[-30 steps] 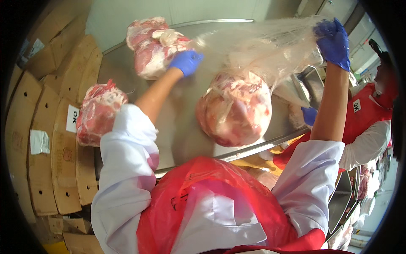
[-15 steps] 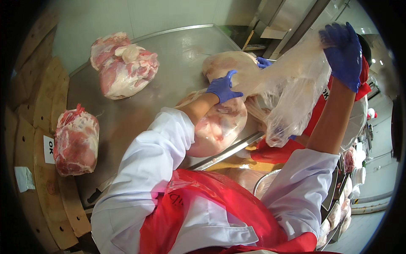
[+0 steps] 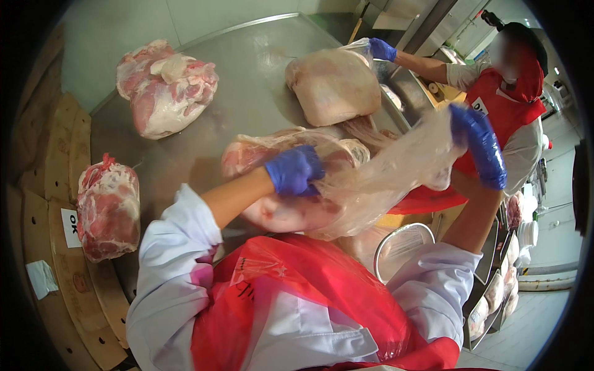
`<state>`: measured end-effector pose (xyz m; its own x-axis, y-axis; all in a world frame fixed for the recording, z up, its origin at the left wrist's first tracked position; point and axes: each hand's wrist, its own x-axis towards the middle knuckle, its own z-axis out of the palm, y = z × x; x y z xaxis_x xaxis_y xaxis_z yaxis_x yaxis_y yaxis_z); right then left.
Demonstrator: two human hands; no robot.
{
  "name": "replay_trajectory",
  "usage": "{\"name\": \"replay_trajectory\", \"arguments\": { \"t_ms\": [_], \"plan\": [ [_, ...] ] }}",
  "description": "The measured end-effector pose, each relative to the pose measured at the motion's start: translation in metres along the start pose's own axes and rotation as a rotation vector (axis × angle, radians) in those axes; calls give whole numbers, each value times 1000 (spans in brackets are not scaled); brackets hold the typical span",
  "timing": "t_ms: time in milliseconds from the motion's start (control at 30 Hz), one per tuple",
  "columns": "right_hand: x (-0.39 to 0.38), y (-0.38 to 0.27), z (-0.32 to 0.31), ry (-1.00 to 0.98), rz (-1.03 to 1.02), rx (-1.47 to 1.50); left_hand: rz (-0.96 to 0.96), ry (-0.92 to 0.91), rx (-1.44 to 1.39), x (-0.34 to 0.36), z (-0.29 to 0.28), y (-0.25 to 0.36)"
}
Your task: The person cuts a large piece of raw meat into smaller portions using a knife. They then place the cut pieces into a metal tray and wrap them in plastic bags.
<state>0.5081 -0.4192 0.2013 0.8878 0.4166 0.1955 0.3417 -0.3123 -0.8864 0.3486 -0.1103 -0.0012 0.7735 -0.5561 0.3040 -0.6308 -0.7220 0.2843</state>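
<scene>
My left hand [image 3: 294, 171], in a blue glove, lies over a large pink cut of meat [image 3: 266, 207], its fingers curled into the edge of a clear plastic bag [image 3: 383, 176]. The bag stretches up to the right from the meat and covers part of it. Its far end is pinched in my right hand [image 3: 479, 145], also blue-gloved and raised. Beyond my left hand, another wrapped or skin-covered cut of meat [image 3: 334, 86] lies on the metal table [image 3: 253, 74]. A co-worker's gloved hand [image 3: 382, 49] touches the plastic at its far corner.
Two more cuts of meat lie at the left, one raw chunk [image 3: 167, 89] further back and another [image 3: 109, 210] by the cardboard boxes [image 3: 74, 272]. The co-worker [image 3: 504, 117] stands at the right in a red apron. A rimmed clear container [image 3: 405, 247] sits near my right forearm.
My right hand has come down, bringing the plastic lower over the near meat. My left hand has moved nearer and closed. The far cut now lies separate from the near one.
</scene>
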Motion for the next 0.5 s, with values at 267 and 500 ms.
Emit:
{"name": "replay_trajectory", "arguments": {
  "t_ms": [267, 500],
  "plan": [
    [-50, 43, 55, -34, 126, -893, 117, 241, -214, -63, -32, 73],
    [-86, 105, 156, -546, 226, -224, 157, 278, -336, -75, -59, 107]
  ]
}}
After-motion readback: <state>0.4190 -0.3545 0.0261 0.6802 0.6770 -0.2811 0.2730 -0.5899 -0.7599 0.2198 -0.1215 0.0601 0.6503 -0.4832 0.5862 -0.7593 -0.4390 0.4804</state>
